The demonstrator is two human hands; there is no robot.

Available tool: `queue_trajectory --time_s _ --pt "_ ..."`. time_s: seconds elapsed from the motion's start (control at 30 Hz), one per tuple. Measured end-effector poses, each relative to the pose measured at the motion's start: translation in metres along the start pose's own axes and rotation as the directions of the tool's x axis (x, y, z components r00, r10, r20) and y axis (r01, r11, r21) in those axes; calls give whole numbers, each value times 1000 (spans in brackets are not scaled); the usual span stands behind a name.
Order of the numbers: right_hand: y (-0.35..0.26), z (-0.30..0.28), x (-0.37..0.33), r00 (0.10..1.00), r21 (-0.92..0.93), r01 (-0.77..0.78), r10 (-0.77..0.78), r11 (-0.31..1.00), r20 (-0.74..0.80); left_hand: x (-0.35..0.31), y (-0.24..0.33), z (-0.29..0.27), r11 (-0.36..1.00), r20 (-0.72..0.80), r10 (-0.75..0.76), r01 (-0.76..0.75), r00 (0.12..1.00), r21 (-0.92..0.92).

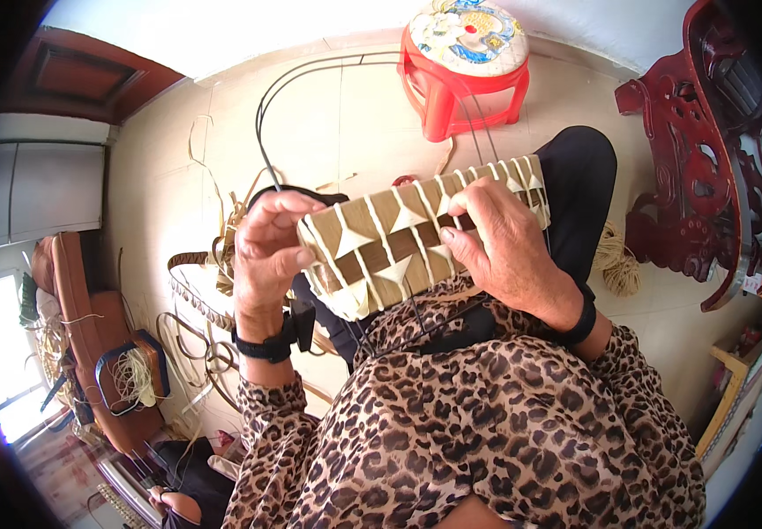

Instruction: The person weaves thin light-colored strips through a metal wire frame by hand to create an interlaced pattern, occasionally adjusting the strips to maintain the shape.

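A long, box-shaped woven piece (396, 244) in tan and brown lies tilted across my lap. Pale cords and small folded triangles cross its sides. My left hand (272, 242) grips its left end, thumb at the near corner and fingers behind the far edge. Over the right half, my right hand (509, 242) has thumb and index finger bent together on the surface; whether a strip is pinched between them is too small to tell. Thin black wire loops (262, 123) stick out beyond the piece toward the stool, and more wire shows beneath it.
Ahead stands a red stool (438, 106) with a patterned cushion. Carved dark wooden furniture (685, 167) is at the right, near a coil of straw-coloured fibre (616, 260). Loose strips (200, 339) lie on the floor at left. Another person's hand (174, 502) shows lower left.
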State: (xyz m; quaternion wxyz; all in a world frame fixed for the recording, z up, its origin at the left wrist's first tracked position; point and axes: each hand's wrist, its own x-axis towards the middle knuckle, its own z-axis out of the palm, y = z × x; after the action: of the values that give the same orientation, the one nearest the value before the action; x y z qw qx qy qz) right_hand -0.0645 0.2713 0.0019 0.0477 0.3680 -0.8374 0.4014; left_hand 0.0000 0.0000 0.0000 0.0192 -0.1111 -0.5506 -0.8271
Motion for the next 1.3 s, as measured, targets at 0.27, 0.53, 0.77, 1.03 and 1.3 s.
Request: queue_trajectory --time_s 0.27,0.53,0.77,1.03,1.3 --pt "12 -30 6 998 -115 -15 8 993 -67 55 -26 15 996 83 18 -10 996 -93" --pt "21 -39 -3 983 -77 -170 164 982 -86 85 -39 19 988 110 -98 110 989 -110" --pt "18 -42 10 971 -42 -228 223 973 -86 93 -38 8 990 128 -73 87 989 -112" --pt "-1 -53 51 995 -18 72 -70 997 66 79 -11 32 988 41 -87 82 995 128" --pt "-8 -54 85 895 -167 389 -328 906 304 75 -11 48 988 -25 -81 84 996 127"
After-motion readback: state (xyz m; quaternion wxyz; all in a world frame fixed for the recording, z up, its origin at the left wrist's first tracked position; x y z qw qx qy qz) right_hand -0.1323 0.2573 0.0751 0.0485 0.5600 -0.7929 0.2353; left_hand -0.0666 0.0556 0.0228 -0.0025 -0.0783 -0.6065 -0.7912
